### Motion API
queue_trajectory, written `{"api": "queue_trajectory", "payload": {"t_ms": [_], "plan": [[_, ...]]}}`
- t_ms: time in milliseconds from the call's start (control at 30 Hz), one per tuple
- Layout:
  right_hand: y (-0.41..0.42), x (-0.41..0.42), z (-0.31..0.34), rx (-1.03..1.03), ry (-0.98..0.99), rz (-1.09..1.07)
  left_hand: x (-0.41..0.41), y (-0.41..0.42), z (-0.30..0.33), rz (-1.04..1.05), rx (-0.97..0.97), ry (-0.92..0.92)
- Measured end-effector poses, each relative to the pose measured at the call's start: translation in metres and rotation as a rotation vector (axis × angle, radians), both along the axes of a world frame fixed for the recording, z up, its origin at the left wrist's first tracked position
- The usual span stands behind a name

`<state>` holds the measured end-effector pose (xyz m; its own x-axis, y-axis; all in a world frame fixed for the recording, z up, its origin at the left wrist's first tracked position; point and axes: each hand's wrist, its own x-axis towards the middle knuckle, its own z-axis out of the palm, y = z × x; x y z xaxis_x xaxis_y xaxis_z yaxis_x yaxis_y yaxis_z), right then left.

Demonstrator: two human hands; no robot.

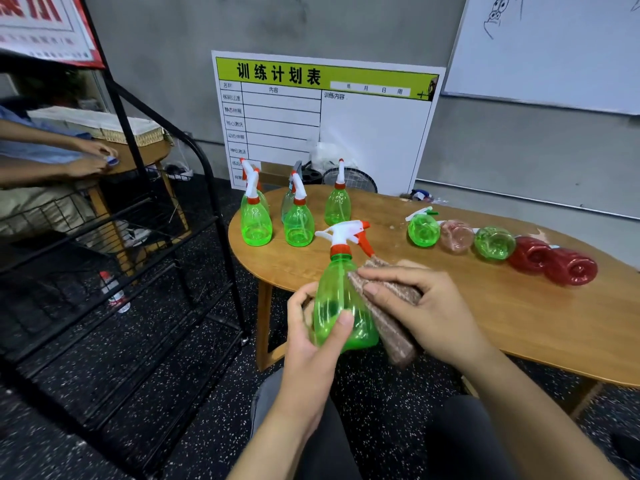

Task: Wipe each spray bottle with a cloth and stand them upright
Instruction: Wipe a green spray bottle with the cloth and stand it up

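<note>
From the head camera, the clearest writing is on the white schedule board [325, 123] leaning against the grey wall: its yellow-green header reads 训练计划表, with 内容 and 训练内容 heading the columns below; the smaller row labels are too blurred to read surely. A whiteboard [547, 50] at upper right bears a doodle, and a red-edged poster [45, 26] at upper left has characters too cropped to read. No label shows on any bottle. The left hand [311, 337] grips the green spray bottle [341, 303] round its lower body, thumb across the front, holding it in the air just off the near edge of the wooden table [485, 306]; its long axis is close to upright, leaning slightly, base down, white-and-orange trigger head on top with the nozzle aimed right. The right hand [422, 306] holds a brownish cloth [388, 306] with curled fingers, pressing it against the bottle's right side. Farther back on the left, five green bottles [298, 220] stand upright in a cluster. On the right, a row of lying bottles [498, 247], green, pinkish and red, rests on its sides, bases facing the camera. A black wire rack [145, 258] stands at left, and beyond it another person's hands [91, 157] rest at a second table.
</note>
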<state>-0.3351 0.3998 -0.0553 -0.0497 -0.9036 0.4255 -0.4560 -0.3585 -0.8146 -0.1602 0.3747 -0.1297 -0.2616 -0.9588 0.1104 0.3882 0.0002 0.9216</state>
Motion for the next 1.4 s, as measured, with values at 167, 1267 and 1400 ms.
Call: {"api": "queue_trajectory", "payload": {"t_ms": [167,1267,1400], "plan": [[-0.018,0.003,0.033,-0.106,-0.275,-0.095,0.003,-0.020,0.044,-0.027,-0.232,-0.185],[0.032,0.007,0.167,-0.747,0.392,-0.416,-0.029,-0.017,0.220,0.438,-0.945,-0.650],[0.040,0.006,0.155,-0.750,0.522,-0.322,-0.019,-0.022,0.222,0.449,-0.912,-0.604]]}}
